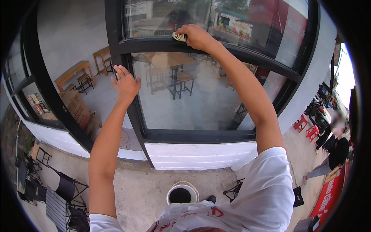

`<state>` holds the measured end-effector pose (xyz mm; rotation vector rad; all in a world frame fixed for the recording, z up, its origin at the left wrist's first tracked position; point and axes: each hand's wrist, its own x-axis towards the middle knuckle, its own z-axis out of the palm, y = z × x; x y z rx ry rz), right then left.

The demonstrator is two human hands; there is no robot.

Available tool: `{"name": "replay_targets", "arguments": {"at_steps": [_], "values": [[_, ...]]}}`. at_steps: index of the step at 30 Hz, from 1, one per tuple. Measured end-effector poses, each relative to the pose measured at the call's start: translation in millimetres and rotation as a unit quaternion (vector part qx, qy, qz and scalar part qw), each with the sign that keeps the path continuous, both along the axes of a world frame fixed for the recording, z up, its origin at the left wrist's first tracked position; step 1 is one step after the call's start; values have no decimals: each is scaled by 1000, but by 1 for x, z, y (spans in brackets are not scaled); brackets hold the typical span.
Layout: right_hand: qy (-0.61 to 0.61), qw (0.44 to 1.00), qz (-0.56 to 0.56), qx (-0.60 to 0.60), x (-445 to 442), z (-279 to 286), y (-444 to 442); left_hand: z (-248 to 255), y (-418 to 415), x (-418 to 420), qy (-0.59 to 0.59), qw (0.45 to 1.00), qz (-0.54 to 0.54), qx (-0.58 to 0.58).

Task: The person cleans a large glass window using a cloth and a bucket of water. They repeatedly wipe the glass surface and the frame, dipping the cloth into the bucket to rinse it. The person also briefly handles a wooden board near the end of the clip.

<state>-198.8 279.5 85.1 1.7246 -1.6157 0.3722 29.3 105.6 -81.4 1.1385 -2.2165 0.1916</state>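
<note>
My right hand [195, 37] grips a folded, light-coloured cloth [180, 36] and presses it on the dark horizontal bar [156, 45] of a window frame, along the foot of the upper glass pane [156, 20]. My left hand [126, 81], fingers spread and holding nothing, is at the frame's left upright; whether it touches the upright I cannot tell. Below the bar is a lower glass pane [185, 107], through which wooden-topped tables and stools show.
A white bucket [194, 190] with dark contents stands on the concrete before me. Folding chairs [68, 185] and a slatted table [56, 207] are at lower left, a cardboard box [76, 107] inside the opening. Red stools [312, 132] and people [337, 153] are at right.
</note>
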Motion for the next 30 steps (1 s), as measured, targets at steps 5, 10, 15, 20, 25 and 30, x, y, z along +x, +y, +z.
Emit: {"name": "replay_targets", "arguments": {"at_steps": [5,10,15,20,25,30], "values": [[-7,994,-108,-7,-75,-3,149,1,4,-3,11,1000,5,-22],[-92,959,-264,-48,-113,-1,247,-5,-3,-4,39,997,-11,-72],[-55,948,-309,-56,-89,-4,207,-3,1,-5,12,995,1,-101],[9,980,-185,-71,-21,-20,110,-6,-6,-9,-41,987,62,-142],[45,982,-151,-107,-15,-31,98,-3,0,-6,-44,984,64,-158],[45,974,-190,-116,-45,-30,142,7,12,-6,-77,990,54,-106]]}}
